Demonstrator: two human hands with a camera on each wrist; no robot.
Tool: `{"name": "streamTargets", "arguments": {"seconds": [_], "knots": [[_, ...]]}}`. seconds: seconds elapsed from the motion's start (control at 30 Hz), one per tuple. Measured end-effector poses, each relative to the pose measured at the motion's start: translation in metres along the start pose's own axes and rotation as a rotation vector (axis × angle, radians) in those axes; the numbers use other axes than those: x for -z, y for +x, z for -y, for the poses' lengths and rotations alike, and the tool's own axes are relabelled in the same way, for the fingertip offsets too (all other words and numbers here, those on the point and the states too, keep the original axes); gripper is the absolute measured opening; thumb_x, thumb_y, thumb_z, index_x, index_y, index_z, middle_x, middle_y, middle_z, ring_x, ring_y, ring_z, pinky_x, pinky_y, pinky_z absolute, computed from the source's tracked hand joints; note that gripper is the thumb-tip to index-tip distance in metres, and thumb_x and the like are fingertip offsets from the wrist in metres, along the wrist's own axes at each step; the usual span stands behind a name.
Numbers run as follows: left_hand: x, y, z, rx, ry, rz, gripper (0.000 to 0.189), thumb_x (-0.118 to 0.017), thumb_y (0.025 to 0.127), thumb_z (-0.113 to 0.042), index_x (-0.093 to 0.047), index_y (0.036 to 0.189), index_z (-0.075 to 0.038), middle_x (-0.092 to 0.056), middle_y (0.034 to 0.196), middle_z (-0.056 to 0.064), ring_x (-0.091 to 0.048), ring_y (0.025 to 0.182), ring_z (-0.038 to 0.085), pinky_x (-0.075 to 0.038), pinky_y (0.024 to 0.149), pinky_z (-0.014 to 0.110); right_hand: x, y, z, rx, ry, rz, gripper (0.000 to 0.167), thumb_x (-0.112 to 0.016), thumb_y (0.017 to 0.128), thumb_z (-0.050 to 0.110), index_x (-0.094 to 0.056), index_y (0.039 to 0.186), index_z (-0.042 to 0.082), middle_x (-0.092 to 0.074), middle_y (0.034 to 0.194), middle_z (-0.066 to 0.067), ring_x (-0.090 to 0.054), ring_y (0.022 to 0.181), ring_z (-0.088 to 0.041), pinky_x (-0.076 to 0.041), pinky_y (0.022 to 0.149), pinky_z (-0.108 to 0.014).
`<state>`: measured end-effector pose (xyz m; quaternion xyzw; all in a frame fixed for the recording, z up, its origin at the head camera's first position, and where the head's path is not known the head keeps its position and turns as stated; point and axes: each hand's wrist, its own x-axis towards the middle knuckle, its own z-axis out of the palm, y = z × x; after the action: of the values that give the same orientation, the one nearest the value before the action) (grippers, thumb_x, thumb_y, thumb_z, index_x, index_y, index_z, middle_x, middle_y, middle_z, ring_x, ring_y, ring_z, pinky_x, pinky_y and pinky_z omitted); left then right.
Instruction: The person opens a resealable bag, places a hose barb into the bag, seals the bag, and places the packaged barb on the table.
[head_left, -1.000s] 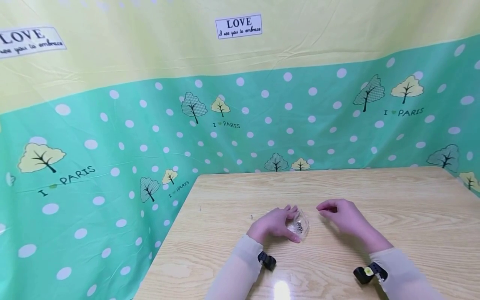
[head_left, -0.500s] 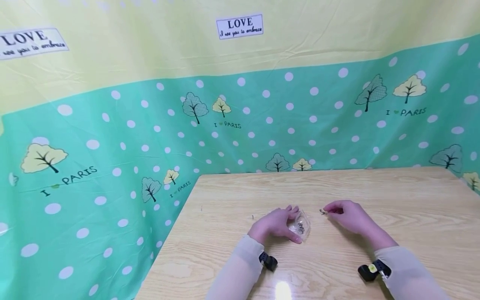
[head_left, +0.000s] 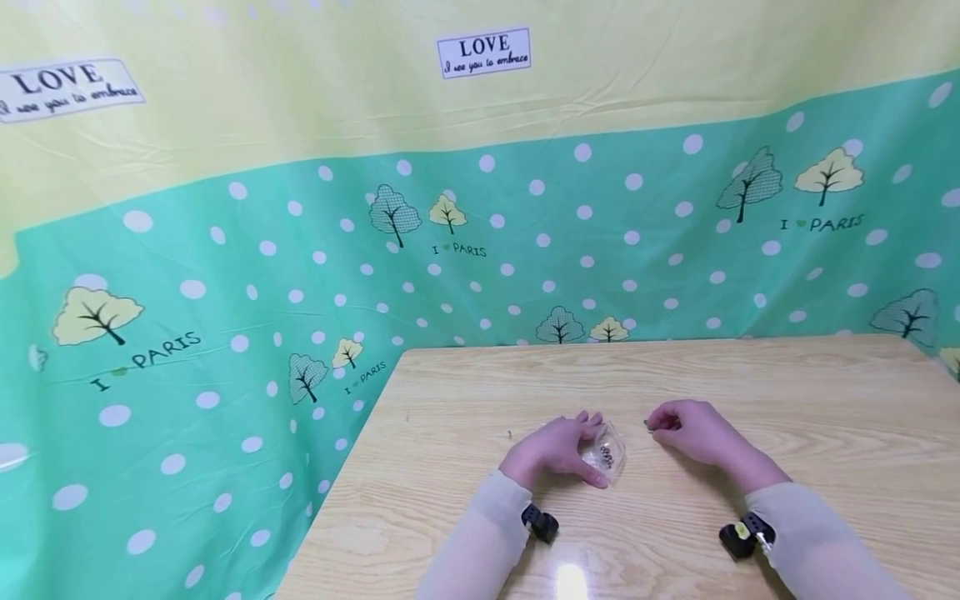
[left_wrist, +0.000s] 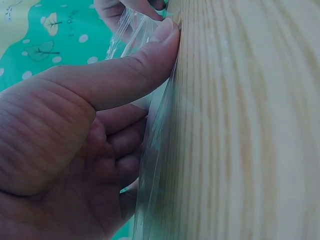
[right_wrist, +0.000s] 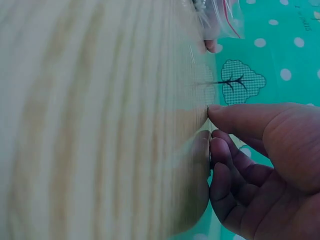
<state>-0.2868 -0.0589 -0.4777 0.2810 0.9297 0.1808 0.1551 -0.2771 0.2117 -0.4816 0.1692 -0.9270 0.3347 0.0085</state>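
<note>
Clear bag [head_left: 611, 455] partly within left grip [head_left: 553, 448]

"LOVE" [head_left: 483, 52] and "PARIS" [head_left: 837, 222] on backdrop cloth [head_left: 525, 158].

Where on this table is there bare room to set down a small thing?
The far strip of the table, between the curtain and the plastic bag, looks bare; so does the part right of the right sleeve. Crowded is the middle: the left grip holds the bag, and the right grip is close by, leaving a narrow gap.
</note>
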Motion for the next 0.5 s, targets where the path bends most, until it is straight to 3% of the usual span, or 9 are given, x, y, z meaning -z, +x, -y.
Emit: {"name": "streamTargets", "arguments": {"seconds": [0.2,0.5], "knots": [[0.0001,0.0003,-0.0014,0.004,-0.008,0.002,0.097,-0.095,0.080,-0.043,-0.047,0.163,-0.023,-0.032,0.172,-0.014,-0.023,0.161,0.012,-0.023,0.130,0.035,-0.0013,-0.0001,-0.0033,-0.002,-0.011,0.006,0.005,-0.078,0.093,0.008,-0.078,0.098,0.006,-0.067,0.086,0.004,-0.059,0.080,-0.013,-0.052,0.072,-0.032],[0.0015,0.0001,-0.0009,0.014,-0.011,0.001,0.096,-0.094,0.081,-0.042,-0.048,0.163,-0.024,-0.031,0.172,-0.015,-0.023,0.161,0.012,-0.024,0.130,0.035,-0.0017,-0.0017,-0.0056,-0.021,0.000,0.016,0.004,-0.077,0.096,0.012,-0.077,0.098,0.008,-0.068,0.088,0.004,-0.060,0.082,-0.013,-0.053,0.074,-0.034]]}}
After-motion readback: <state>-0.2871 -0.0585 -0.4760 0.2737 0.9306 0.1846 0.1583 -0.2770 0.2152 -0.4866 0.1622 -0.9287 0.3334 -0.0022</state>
